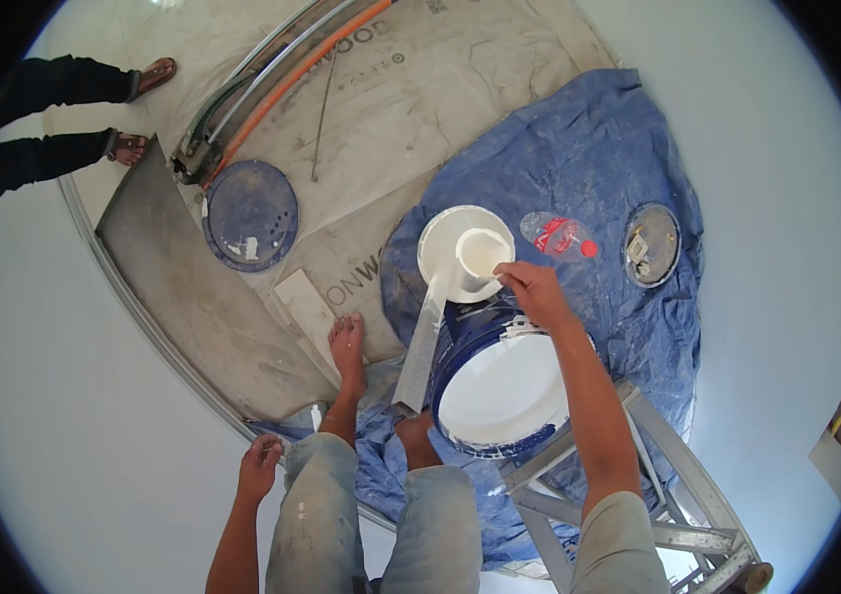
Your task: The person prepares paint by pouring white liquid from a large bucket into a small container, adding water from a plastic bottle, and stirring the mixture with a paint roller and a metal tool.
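Note:
My right hand [536, 294] pinches the rim of a small white cup [476, 283], which is over the mouth of a white bucket [433, 238]. The cup's inside looks pale; how full it is I cannot tell. Just below that hand stands a large blue bucket [443, 401] holding smooth white paint [505, 391], its rim smeared white. A long, flat, pale grey tool [422, 346] slants from the white bucket toward my feet. Beside my left knee hangs my left hand [260, 465], fingers loosely curled and apart, nothing visible in them.
A clear plastic bottle [551, 236] with a red cap and a round lid [651, 246] lie on the blue tarp [539, 148]. Metal scaffolding [683, 537] stands at lower right. A blue lid [252, 213] and an orange-railed tile cutter [282, 94] are farther left, near another person's feet [130, 148].

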Motion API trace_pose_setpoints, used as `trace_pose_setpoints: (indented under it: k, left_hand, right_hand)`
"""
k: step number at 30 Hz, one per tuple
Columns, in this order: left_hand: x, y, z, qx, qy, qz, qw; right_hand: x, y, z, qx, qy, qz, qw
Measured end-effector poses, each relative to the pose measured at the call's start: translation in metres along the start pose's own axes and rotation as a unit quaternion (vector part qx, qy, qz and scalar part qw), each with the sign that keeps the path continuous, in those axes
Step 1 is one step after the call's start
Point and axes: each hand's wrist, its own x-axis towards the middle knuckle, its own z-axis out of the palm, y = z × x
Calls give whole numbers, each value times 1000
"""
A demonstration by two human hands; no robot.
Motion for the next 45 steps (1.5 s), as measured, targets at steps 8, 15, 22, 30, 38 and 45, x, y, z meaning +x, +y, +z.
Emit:
trace_pose_setpoints:
  k: [8,15,22,30,38,45]
  left_hand:
    - [-14,-17,15,8,-1,31,999]
    - [-29,-31,29,11,-1,70,997]
    - [-41,-40,48,24,-3,69,997]
    - [-64,-70,48,14,23,28,999]
    - [-75,-89,54,8,35,4,999]
    - [-70,-88,54,10,27,20,999]
  right_hand:
    - [-66,-45,-17,-40,106,-71,991]
    - [-189,-129,-61,-61,156,-76,983]
    - [-254,-83,-13,-48,108,28,993]
    - [-201,0,70,-172,14,8,985]
    - [-166,11,92,-200,-33,51,978]
    - [-159,-2,91,-193,-14,81,978]
